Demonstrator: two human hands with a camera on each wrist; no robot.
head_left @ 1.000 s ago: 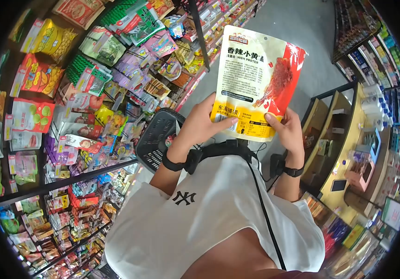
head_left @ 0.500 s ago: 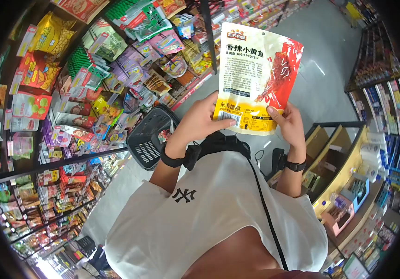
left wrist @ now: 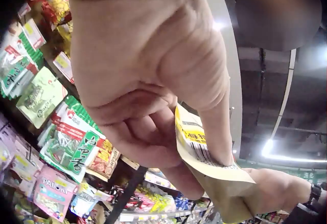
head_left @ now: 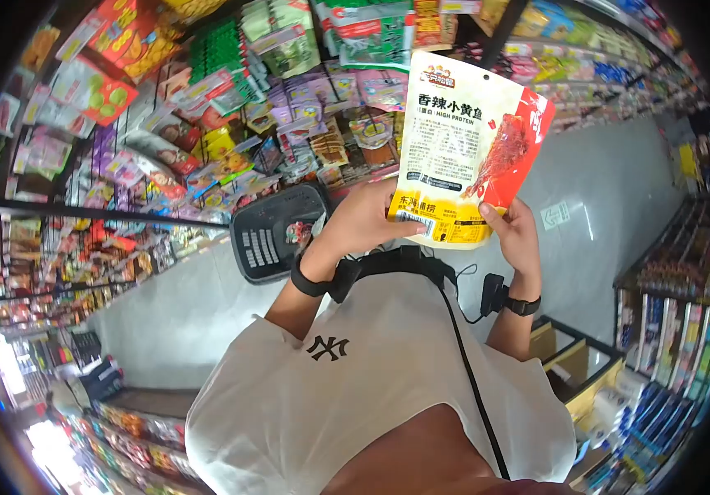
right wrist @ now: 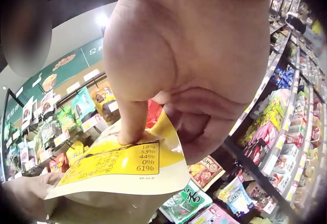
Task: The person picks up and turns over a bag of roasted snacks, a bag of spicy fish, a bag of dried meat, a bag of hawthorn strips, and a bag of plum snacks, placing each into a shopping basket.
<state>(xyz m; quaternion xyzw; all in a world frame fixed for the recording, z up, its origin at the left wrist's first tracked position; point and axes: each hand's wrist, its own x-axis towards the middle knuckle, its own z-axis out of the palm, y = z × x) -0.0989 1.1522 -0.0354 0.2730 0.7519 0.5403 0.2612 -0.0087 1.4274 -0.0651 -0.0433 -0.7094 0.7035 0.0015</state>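
Observation:
Both hands hold up a snack pouch (head_left: pixel 446 165), its printed back turned to the head camera, with cream, red and yellow areas and a picture of dried fish. The left hand (head_left: pixel 361 219) grips its lower left edge, thumb over the barcode and fingers curled behind. At the lower right edge the right hand (head_left: pixel 513 238) pinches the pouch, thumb on the front. In the left wrist view the pouch's bottom edge (left wrist: pixel 214 170) lies between thumb and curled fingers. The right wrist view shows the thumb pressing beside a yellow nutrition table (right wrist: pixel 122 160).
A dark shopping basket (head_left: pixel 248 268) with a small package inside is on the grey floor (head_left: pixel 173 330), to the left. Shelves of hanging snack bags (head_left: pixel 289 107) run along the left and front. More shelving (head_left: pixel 668 330) stands at the right.
The view has swung to the right, so the snack shelves now spread across the front and more floor shows. Both hands keep their hold on the pouch, which tilts slightly more to the right.

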